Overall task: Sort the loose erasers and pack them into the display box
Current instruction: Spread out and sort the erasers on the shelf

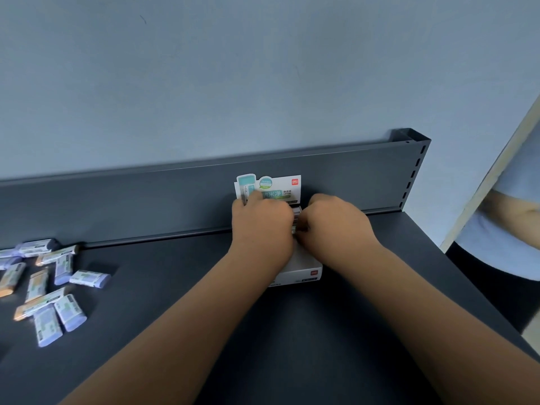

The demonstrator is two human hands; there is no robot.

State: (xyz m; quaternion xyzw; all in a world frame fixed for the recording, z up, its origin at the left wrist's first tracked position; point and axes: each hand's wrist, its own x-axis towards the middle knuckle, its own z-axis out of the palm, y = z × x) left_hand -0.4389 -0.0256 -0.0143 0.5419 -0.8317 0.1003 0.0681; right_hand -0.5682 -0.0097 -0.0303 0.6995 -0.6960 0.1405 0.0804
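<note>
Over display box [301, 271], hands [263, 226] close together.

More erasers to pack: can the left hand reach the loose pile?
Probably yes. The left hand is at the box, the pile lies to its left, and only bare shelf shows between them.

1. My display box [301, 273] is white; its header card [282, 185] teal and green, logo red.
2. At my nine o'clock, loose erasers [70, 312] are lilac or orange, sleeves white with green print.
3. The shelf [175, 317] is dark grey.
</note>
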